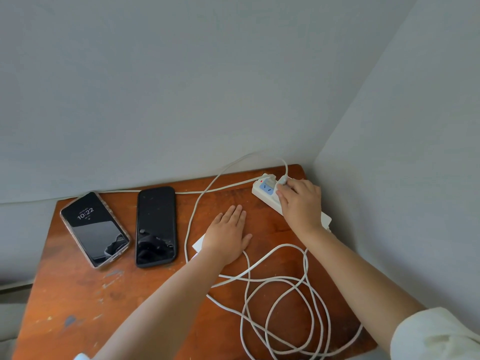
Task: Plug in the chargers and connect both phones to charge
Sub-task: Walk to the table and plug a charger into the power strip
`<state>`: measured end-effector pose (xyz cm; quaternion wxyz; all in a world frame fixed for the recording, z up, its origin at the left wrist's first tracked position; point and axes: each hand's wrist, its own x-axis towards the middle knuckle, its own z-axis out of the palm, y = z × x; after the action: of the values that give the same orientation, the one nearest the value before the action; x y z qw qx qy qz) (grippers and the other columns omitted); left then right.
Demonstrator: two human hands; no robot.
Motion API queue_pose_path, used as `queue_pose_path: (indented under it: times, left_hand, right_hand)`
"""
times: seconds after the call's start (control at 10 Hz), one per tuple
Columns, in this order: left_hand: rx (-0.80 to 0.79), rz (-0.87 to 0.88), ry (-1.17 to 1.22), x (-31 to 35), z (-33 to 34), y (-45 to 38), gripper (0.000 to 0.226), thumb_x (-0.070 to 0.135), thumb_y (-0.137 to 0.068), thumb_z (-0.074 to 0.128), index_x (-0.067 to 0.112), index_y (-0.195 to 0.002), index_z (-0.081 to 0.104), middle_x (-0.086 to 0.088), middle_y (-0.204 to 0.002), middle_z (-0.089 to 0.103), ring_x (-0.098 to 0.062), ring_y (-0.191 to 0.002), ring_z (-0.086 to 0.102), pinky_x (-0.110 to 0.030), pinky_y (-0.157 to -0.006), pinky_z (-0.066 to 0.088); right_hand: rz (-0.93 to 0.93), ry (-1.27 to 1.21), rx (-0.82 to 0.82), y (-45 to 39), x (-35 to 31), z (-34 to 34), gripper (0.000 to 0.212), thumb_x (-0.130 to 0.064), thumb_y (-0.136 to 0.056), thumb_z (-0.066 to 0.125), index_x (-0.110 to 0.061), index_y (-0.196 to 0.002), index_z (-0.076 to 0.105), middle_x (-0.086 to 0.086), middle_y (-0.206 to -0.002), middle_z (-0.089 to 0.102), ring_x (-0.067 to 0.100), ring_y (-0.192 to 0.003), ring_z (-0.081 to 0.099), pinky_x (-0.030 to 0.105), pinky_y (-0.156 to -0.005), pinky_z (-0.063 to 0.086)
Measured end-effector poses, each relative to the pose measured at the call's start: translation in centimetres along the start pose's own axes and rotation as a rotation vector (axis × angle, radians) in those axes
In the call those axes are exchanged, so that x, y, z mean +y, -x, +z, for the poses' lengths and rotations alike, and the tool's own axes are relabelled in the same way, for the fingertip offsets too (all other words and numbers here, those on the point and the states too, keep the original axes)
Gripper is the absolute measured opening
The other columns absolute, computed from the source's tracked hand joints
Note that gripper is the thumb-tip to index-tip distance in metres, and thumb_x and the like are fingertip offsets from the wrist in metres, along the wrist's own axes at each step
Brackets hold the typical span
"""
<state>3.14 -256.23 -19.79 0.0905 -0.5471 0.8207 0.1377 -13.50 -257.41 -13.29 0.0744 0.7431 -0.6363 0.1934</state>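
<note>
- Phones lie side by side on the left part of the wooden table (78, 294), both face up and apart from each other.
- On the left is the phone in a clear case (95, 229); its screen is lit and shows 10:22.
- Just to its right is the phone in a black case (156, 226), with a dark, glossy screen; no cable reaches either phone.
- At the far right corner, near the two grey walls, lies the white power strip (267, 194), long and flat, with a blue socket face and a small red light at its far end.
- With my right hand (301, 203) I pinch a white charger plug (282, 181) between thumb and fingers, on top of the strip; whether it is fully in, I cannot tell.
- A second white plug (270, 178) sits in the strip just beside it, to the left.
- My left hand (228, 236) lies flat on the table, fingers spread, palm over a white flat block (198, 245), which is mostly hidden.
- White round cable (280, 302) lies in loose loops on the near right part of the table.
- The tabletop is reddish-brown, worn, with pale scratches near the left.
</note>
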Motion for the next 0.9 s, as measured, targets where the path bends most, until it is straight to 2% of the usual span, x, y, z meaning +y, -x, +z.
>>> queue_pose_path:
  times: [0.2, 0.4, 0.9]
  left_hand:
    - [0.010, 0.004, 0.003, -0.09, 0.08, 0.06, 0.061, 0.049, -0.093, 0.021, 0.018, -0.142, 0.000, -0.001, -0.154, 0.002, -0.018, -0.141, 0.000, -0.034, -0.112, 0.005]
    - [-0.001, 0.001, -0.001, -0.16, 0.11, 0.07, 0.061, 0.049, -0.094, 0.020, 0.018, -0.142, -0.001, -0.001, -0.154, 0.001, -0.018, -0.141, -0.001, -0.034, -0.112, 0.004]
    - [-0.014, -0.010, 0.002, -0.06, 0.02, 0.07, 0.061, 0.049, -0.093, 0.021, 0.019, -0.142, -0.002, -0.001, -0.154, 0.000, -0.017, -0.141, -0.001, -0.034, -0.112, 0.003]
  right_hand:
    - [-0.016, 0.012, 0.022, 0.35, -0.09, 0.57, 0.041, -0.007, -0.041, 0.092, -0.001, -0.075, 0.071, 0.021, -0.078, 0.074, 0.035, -0.067, 0.070, 0.040, -0.056, 0.056]
    - [-0.026, 0.065, 0.079, 0.20, 0.51, 0.71, 0.040, -0.011, -0.042, 0.092, -0.003, -0.075, 0.071, 0.019, -0.075, 0.074, 0.032, -0.066, 0.070, 0.040, -0.061, 0.054]
    - [-0.013, 0.057, 0.083, 0.55, 0.57, 1.02, 0.043, -0.011, -0.039, 0.093, -0.004, -0.075, 0.071, 0.018, -0.075, 0.073, 0.031, -0.066, 0.070, 0.040, -0.059, 0.054]
